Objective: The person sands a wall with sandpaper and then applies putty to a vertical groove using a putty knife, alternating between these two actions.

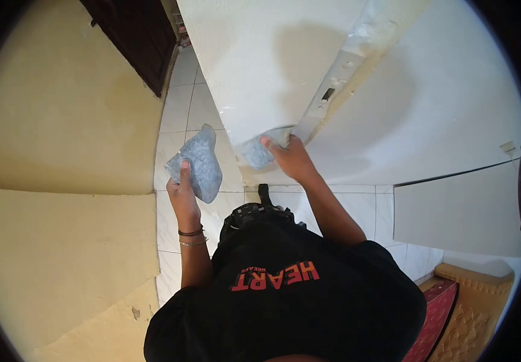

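Observation:
My left hand (182,192) is closed around a grey-blue cloth (201,168), thumb on top, held out over the tiled floor. The cloth is bunched into a rough, pointed shape. A second grey-blue cloth (257,153) is in my right hand (289,158), thumb laid over it, right at the lower end of the pale door jamb (333,84). A metal strike plate with a dark slot (328,94) is set in the jamb above that hand. The right fingers are partly hidden behind the cloth.
White walls (242,54) flank the jamb, and a yellowish wall (49,108) stands to my left. A dark door (136,39) is at the upper left. White floor tiles (176,108) run below. Tan and red upholstered furniture (471,320) sits at the lower right.

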Action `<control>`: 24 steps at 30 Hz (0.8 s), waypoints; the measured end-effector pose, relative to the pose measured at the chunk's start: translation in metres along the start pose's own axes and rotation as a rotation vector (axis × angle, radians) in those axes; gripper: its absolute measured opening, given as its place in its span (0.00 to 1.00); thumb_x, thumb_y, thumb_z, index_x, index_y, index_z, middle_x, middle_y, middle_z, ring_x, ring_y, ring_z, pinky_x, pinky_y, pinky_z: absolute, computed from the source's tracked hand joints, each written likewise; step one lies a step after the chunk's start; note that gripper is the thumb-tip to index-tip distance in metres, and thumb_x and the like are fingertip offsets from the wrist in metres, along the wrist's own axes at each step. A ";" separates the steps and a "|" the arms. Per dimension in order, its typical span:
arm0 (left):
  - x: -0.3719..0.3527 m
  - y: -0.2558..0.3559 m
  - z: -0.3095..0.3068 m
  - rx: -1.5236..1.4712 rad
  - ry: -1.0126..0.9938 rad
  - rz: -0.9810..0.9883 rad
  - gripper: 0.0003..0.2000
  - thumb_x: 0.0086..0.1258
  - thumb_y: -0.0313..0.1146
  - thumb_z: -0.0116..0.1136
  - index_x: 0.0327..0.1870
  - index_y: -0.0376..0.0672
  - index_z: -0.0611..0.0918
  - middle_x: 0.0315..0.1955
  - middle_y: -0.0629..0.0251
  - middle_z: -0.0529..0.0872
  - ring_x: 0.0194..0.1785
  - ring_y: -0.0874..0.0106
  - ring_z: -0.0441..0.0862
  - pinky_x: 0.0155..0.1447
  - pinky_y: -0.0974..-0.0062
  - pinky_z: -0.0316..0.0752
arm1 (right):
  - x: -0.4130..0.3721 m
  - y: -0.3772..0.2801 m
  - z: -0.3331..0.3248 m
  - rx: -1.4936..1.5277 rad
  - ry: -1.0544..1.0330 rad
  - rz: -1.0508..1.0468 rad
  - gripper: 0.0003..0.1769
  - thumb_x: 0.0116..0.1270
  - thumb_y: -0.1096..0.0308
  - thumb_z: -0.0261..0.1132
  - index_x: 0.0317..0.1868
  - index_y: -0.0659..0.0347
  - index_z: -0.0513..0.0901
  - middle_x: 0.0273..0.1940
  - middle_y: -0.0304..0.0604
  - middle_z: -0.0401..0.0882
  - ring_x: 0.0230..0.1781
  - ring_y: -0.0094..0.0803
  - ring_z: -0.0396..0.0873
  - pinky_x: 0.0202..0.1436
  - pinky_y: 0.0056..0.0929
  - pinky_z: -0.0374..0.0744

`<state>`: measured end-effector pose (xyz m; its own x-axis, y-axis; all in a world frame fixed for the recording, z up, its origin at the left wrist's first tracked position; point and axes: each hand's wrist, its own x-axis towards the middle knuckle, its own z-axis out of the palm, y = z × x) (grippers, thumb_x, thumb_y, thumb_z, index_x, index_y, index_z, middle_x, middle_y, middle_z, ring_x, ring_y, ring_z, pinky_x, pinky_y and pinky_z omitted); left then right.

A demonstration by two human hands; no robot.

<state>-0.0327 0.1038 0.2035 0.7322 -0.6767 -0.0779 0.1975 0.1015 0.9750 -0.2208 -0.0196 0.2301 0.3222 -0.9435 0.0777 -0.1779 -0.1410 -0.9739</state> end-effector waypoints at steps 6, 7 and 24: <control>0.003 -0.004 -0.007 0.038 -0.001 0.013 0.18 0.68 0.41 0.54 0.44 0.31 0.79 0.38 0.64 0.81 0.41 0.77 0.75 0.48 0.77 0.70 | 0.010 -0.022 -0.011 0.034 0.001 0.019 0.33 0.60 0.45 0.61 0.38 0.77 0.77 0.31 0.54 0.80 0.34 0.35 0.78 0.39 0.34 0.73; 0.003 -0.004 -0.004 0.020 0.018 0.025 0.18 0.68 0.41 0.54 0.44 0.31 0.79 0.38 0.65 0.81 0.40 0.77 0.75 0.48 0.77 0.70 | 0.012 0.003 -0.006 -0.086 -0.025 0.098 0.32 0.60 0.46 0.61 0.38 0.77 0.77 0.30 0.54 0.80 0.34 0.36 0.78 0.39 0.34 0.73; 0.009 -0.013 -0.004 -0.023 0.041 0.018 0.19 0.68 0.42 0.54 0.44 0.29 0.79 0.38 0.64 0.81 0.41 0.78 0.75 0.49 0.78 0.69 | 0.030 -0.019 0.037 -0.381 -0.126 -0.215 0.19 0.62 0.57 0.63 0.32 0.70 0.81 0.28 0.51 0.81 0.32 0.32 0.80 0.36 0.33 0.75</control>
<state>-0.0261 0.0993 0.1894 0.7618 -0.6441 -0.0698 0.1988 0.1298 0.9714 -0.1728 -0.0344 0.2433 0.4953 -0.8404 0.2202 -0.4163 -0.4521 -0.7889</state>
